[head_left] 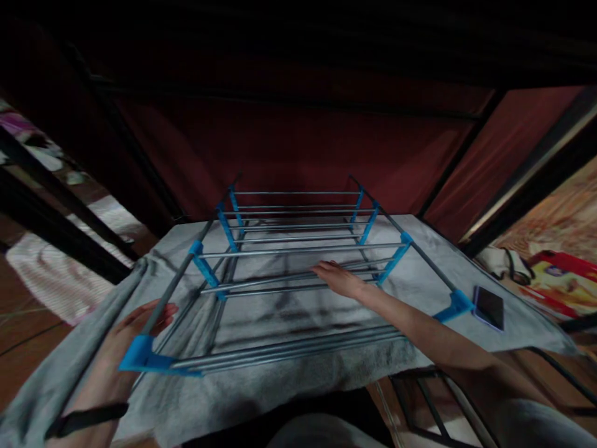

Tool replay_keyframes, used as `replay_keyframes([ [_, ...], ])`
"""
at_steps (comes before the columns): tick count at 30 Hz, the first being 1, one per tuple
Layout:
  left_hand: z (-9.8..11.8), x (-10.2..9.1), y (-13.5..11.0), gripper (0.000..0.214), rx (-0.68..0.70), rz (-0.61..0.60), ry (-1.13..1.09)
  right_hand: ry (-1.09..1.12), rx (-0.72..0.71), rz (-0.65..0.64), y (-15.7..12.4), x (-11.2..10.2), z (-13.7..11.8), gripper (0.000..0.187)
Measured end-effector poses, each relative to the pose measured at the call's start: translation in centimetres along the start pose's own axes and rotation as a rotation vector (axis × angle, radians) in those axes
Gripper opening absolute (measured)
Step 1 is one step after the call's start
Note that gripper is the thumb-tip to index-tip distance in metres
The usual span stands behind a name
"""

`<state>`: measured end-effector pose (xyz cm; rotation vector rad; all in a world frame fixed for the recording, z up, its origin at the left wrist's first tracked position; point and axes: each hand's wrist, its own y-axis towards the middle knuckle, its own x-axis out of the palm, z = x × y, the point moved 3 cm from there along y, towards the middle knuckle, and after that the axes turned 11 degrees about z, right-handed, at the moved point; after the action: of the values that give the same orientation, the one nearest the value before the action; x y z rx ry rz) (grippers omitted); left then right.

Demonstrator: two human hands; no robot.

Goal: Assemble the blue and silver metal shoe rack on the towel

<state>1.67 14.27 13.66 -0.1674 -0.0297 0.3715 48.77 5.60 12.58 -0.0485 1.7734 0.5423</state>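
Observation:
A rack frame of grey metal tubes with blue plastic connectors (pixel 138 353) lies across a grey cloth. My left hand (pixel 144 317) is at the frame's near left, its fingers curled around the left side tube (pixel 170 288) just behind the corner connector. Over the middle of the frame, my right hand (pixel 338 278) has its fingers closed on a thin metal rod (pixel 261 284). That rod runs slantwise between the blue side pieces, its left end lower in view. My right forearm crosses above the near bundle of crossbars (pixel 289 350).
The grey cloth (pixel 321 308) covers the surface under the frame. A phone (pixel 489 307) lies at its right, near a blue corner. Beyond stand a dark red panel (pixel 298 143) and black posts. A red and yellow package (pixel 562 283) is at far right.

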Motion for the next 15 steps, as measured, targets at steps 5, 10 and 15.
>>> replay_keyframes([
  [5,2.2,3.2,1.0,0.030,0.021,-0.099,-0.118,0.023,0.015,0.007,0.5,0.2,0.8,0.059],
  [10,2.4,7.0,1.7,0.025,-0.026,-0.218,-0.207,-0.008,0.022,-0.001,0.8,0.5,1.2,0.066],
  [15,0.6,8.7,3.4,0.037,0.084,-0.231,-0.246,-0.035,0.017,-0.033,0.7,0.4,1.2,0.066],
])
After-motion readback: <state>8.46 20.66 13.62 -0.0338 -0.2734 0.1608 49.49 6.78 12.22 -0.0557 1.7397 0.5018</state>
